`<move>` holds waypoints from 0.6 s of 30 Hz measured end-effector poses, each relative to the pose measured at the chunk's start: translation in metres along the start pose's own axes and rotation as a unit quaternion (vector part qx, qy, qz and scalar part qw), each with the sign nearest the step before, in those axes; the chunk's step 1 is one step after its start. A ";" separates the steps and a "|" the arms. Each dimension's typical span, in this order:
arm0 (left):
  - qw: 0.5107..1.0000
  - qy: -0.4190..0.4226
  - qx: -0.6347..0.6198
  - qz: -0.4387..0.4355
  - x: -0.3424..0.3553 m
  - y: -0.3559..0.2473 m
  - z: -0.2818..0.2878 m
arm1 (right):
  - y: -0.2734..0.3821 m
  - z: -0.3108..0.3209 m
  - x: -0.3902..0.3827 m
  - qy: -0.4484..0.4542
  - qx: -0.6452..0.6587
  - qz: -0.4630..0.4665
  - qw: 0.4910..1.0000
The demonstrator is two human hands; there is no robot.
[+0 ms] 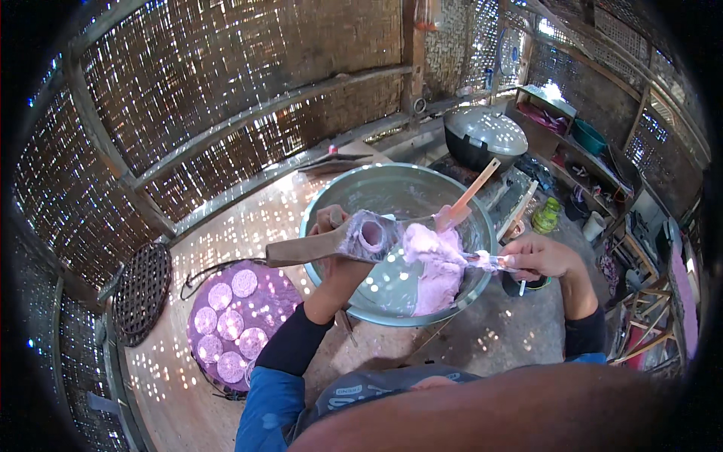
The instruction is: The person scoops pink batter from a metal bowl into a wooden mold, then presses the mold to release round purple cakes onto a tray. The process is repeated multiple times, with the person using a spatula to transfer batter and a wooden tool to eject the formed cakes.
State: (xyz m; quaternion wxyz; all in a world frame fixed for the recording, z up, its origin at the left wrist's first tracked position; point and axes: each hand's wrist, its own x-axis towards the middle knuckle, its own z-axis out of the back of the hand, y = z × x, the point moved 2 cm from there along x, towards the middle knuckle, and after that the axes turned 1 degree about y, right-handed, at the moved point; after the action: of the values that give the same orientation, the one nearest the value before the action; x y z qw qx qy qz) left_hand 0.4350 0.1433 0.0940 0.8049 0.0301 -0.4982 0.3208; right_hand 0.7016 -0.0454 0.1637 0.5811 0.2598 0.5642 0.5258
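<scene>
My left hand [330, 223] grips a wooden press [305, 250] with a round opening, held over the left side of a big grey-green basin [320, 202]. Pale purple dough smears the press around its hole. At the basin's right rim, my right hand [544, 260] is closed on the handle of a dough-coated spoon [486, 261]. A thin white stick shows below its fingers. The spoon's head is buried in a lump of pale purple dough [438, 280] inside the basin. An orange spatula [476, 188] leans in the dough, its handle beyond the far right rim.
Left of the basin, a round purple mat [282, 297] carries several lacy purple dough discs [230, 324]. A dark woven rack [141, 294] lies by the wall. Behind stands a large lidded pot [486, 135]. A green bottle-like container [547, 216] and shelves [602, 162] are at right.
</scene>
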 end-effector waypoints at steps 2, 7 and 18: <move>0.995 0.050 0.085 0.014 0.004 -0.011 -0.002 | -0.007 -0.011 0.008 0.009 0.080 0.037 0.996; 0.996 0.084 -0.044 0.002 -0.014 0.002 -0.027 | -0.034 -0.019 0.041 0.075 0.203 -0.031 0.976; 0.991 0.084 0.060 -0.090 0.010 -0.055 0.002 | 0.069 -0.062 0.043 -0.255 -0.595 0.178 0.741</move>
State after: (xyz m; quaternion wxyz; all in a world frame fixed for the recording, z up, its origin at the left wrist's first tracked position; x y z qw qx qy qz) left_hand 0.4661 0.1037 0.1179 0.8663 0.0955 -0.4039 0.2778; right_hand 0.6137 -0.0032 0.1948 0.6353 0.0808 -0.0894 0.7628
